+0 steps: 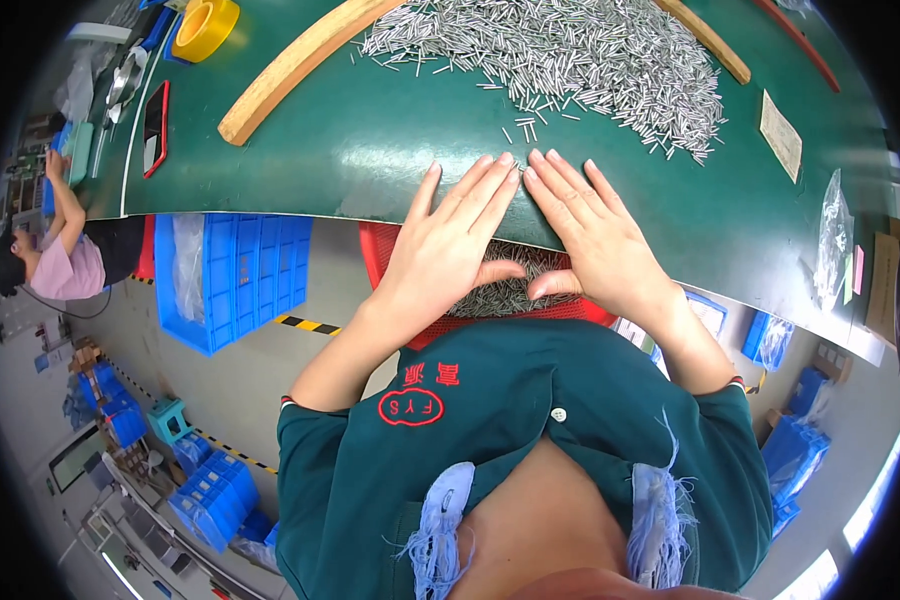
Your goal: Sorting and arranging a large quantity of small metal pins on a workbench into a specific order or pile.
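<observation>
Both of my hands rest palm down at the near edge of the green table (310, 175). My left hand (455, 230) is flat with its fingers stretched out and its thumb apart. Beside it my right hand (595, 225) lies the same way, fingertips almost meeting the left ones. Neither holds anything that shows. Beyond the fingertips spreads a large heap of small silvery metal pins (580, 60), a few lying loose at its near side. Under the table edge, partly hidden by my hands, a red basket (375, 250) holds many more metal pins (515, 295).
Wooden strips flank the heap, one on the left (290, 75) and one on the right (710, 42). A phone (156, 130) and yellow tape roll (206, 28) lie left; a paper card (780, 137) lies right. A blue crate (235, 280) stands below the table. Another person (65, 255) works far left.
</observation>
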`<state>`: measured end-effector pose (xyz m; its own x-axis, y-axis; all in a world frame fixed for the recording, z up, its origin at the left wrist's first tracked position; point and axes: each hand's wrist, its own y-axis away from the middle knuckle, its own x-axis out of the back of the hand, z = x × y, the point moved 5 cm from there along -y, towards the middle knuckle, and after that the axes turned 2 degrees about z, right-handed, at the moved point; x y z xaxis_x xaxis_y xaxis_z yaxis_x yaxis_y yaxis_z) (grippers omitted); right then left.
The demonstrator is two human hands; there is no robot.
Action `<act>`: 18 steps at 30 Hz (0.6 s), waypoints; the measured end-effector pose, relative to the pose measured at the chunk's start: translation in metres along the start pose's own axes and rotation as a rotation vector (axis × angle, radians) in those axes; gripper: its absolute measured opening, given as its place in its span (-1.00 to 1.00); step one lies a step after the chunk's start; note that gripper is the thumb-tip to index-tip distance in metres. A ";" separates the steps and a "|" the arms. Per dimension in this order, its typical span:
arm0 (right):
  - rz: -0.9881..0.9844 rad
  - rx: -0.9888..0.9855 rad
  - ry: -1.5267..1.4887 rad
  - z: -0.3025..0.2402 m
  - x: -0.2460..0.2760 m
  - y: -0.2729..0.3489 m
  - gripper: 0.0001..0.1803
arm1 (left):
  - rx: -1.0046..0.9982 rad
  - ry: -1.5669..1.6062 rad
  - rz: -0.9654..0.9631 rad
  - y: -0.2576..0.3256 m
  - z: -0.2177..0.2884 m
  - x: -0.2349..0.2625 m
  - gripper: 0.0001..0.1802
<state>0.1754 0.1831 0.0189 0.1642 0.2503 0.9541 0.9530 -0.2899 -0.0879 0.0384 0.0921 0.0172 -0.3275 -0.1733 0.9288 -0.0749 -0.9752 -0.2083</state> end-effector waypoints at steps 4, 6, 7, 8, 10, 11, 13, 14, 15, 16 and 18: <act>0.059 -0.026 -0.094 0.008 0.012 0.006 0.31 | 0.062 0.110 0.014 0.006 -0.009 0.008 0.07; 0.092 -0.099 -0.057 0.017 0.021 0.016 0.25 | 0.088 0.093 0.044 0.011 -0.018 0.015 0.04; 0.079 -0.126 -0.026 0.021 0.020 0.023 0.25 | 0.121 0.032 0.057 0.015 -0.024 0.017 0.01; 0.066 -0.153 0.006 0.023 0.019 0.029 0.25 | 0.151 -0.029 0.071 0.019 -0.029 0.019 -0.01; 0.050 -0.162 0.038 0.022 0.014 0.039 0.25 | 0.162 -0.053 0.059 0.025 -0.030 0.019 -0.05; 0.031 -0.167 0.073 0.021 0.012 0.042 0.24 | 0.163 -0.043 0.048 0.028 -0.029 0.017 -0.06; 0.008 -0.137 0.054 0.013 0.011 0.038 0.24 | 0.166 -0.035 0.034 0.030 -0.027 0.016 -0.06; -0.014 -0.113 0.040 0.007 0.010 0.035 0.23 | 0.131 -0.038 0.042 0.027 -0.023 0.017 -0.08; -0.017 -0.079 0.032 0.000 0.009 0.032 0.21 | 0.095 -0.042 0.051 0.025 -0.019 0.017 -0.10; -0.017 -0.080 0.032 -0.002 0.009 0.030 0.21 | 0.094 -0.041 0.050 0.022 -0.017 0.017 -0.10; 0.001 -0.021 -0.005 -0.005 0.009 0.024 0.21 | 0.138 -0.042 0.099 0.017 -0.018 0.018 -0.09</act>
<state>0.1987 0.1737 0.0267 0.1669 0.2548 0.9525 0.9472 -0.3095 -0.0832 0.0142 0.0753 0.0249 -0.2868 -0.2721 0.9185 0.0863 -0.9623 -0.2581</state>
